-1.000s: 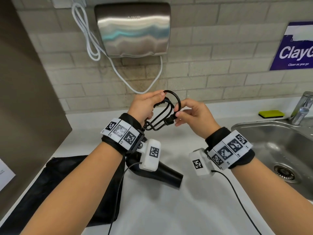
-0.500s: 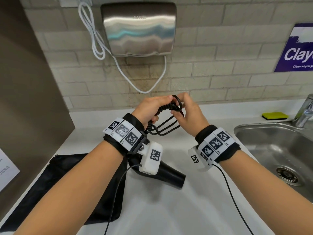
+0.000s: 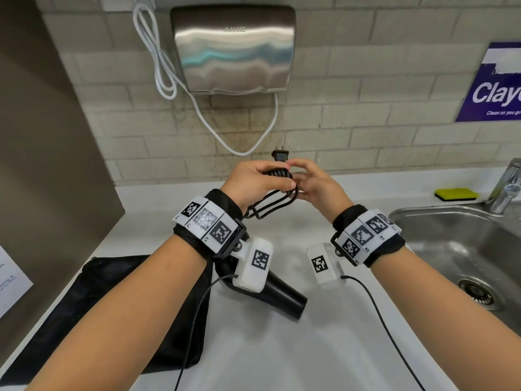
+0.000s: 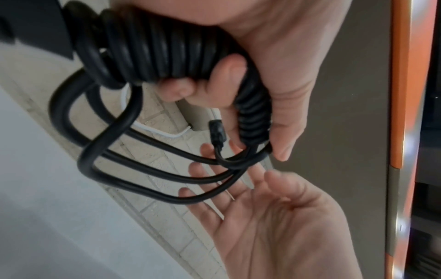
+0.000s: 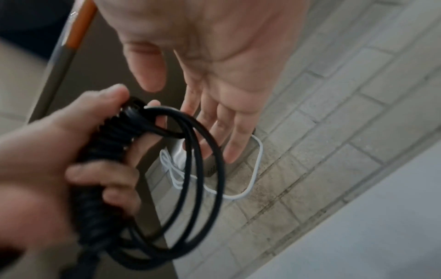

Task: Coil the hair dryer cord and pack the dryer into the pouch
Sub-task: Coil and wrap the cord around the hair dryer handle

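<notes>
My left hand (image 3: 255,184) grips the black coiled cord (image 3: 277,176) above the counter, fingers curled round the tight wraps (image 4: 167,51). Loose loops (image 5: 198,169) hang below the fist, and the plug (image 3: 280,155) sticks up above it. My right hand (image 3: 315,183) hovers just right of the bundle with straight fingers (image 5: 229,132), palm toward the cord, holding nothing. The black hair dryer (image 3: 279,296) lies on the counter under my left wrist, partly hidden. The black pouch (image 3: 93,303) lies flat at the lower left.
A steel sink (image 3: 465,249) with a tap (image 3: 507,187) is at the right, a yellow sponge (image 3: 456,194) behind it. A steel hand dryer (image 3: 234,49) with a white cable (image 3: 158,66) hangs on the brick wall. A brown panel (image 3: 42,150) stands left.
The right hand wound the cord's end round the bundle, then let go and opened. The plug now points up above the left fist. The left hand kept its grip.
</notes>
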The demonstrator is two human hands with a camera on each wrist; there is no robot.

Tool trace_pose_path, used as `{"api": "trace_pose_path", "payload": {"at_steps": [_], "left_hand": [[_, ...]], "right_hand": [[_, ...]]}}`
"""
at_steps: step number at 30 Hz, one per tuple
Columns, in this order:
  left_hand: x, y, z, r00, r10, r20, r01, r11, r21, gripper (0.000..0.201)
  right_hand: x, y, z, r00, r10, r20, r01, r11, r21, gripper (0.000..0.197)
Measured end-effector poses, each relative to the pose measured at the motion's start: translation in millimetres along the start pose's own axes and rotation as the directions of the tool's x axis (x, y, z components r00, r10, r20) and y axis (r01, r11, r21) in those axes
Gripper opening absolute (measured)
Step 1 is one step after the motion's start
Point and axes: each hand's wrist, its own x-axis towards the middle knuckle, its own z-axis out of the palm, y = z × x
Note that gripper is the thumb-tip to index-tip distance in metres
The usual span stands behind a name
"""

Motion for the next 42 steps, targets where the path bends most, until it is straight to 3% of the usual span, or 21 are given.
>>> {"api": "trace_pose_path", "payload": {"at_steps": [2,6,12,16,19,22,29,33,35,36,37,39,40,42], "left_hand": [[0.4,-1.4,0.3,0.999,0.032,0.038,-0.033,0.999,0.021,0.035],[-2.0,-7.9,4.7,0.991,0.060,0.123,-0.069,0.995,0.069,0.029],[-2.1,-14.8,2.1,0.998,0.044,0.044,-0.046,0.998,0.042,0.005],[-0.7,-13.2,-1.2,1.000,0.000,-0.008,0.000,0.994,0.106,0.011],[-1.2,-9.5,-3.8,0.992,-0.126,0.003,0.120,0.954,0.276,0.029],[-6.8,-1.4,-4.8,0.978,-0.186,0.099,0.138,0.918,0.371,0.019],[-5.8,-2.4,-2.9,0.976,-0.209,0.059,0.178,0.924,0.338,0.013],[-0.7,-7.2,-11.6,0.979,-0.192,-0.067,0.204,0.941,0.272,0.021],[0.8,-8.8,-15.6,0.972,-0.206,-0.109,0.227,0.945,0.235,0.025],[0.9,-8.8,-17.3,0.970,-0.210,-0.123,0.233,0.947,0.221,0.027],[0.7,-9.1,-18.3,0.969,-0.209,-0.133,0.234,0.949,0.213,0.029],[0.8,-9.6,-19.8,0.968,-0.205,-0.146,0.233,0.950,0.209,0.036],[0.5,-9.7,-20.0,0.968,-0.204,-0.148,0.232,0.950,0.209,0.039],[-0.1,-10.3,-20.6,0.968,-0.197,-0.156,0.227,0.952,0.205,0.040]], "right_hand": [[2.9,-1.4,2.2,0.998,-0.012,-0.068,0.012,1.000,-0.005,0.020],[8.8,3.8,2.1,0.972,-0.093,-0.215,0.079,0.994,-0.074,0.022],[4.7,-7.2,5.4,0.928,-0.197,-0.317,0.193,0.980,-0.044,0.026],[0.5,-16.7,8.6,0.887,-0.230,-0.401,0.231,0.972,-0.046,0.030],[-2.9,-18.0,12.3,0.879,-0.239,-0.413,0.248,0.968,-0.033,0.031],[-4.2,-17.8,13.5,0.879,-0.244,-0.409,0.254,0.967,-0.030,0.030],[-6.4,-10.6,14.0,0.912,-0.195,-0.361,0.234,0.970,0.067,0.023],[-12.6,17.5,11.7,0.953,-0.050,-0.298,0.050,0.999,-0.008,0.014],[-22.0,44.7,13.9,0.979,0.098,-0.178,-0.131,0.975,-0.180,0.017],[-27.8,59.1,17.2,0.974,0.212,-0.076,-0.225,0.921,-0.317,0.025],[-33.6,72.3,22.3,0.936,0.351,0.028,-0.298,0.833,-0.467,0.039],[-44.2,92.0,35.8,0.798,0.585,0.145,-0.351,0.647,-0.677,0.071],[-48.3,99.4,43.3,0.743,0.647,0.169,-0.361,0.601,-0.714,0.082],[-54.7,110.2,57.1,0.694,0.693,0.196,-0.390,0.591,-0.706,0.095]]}}
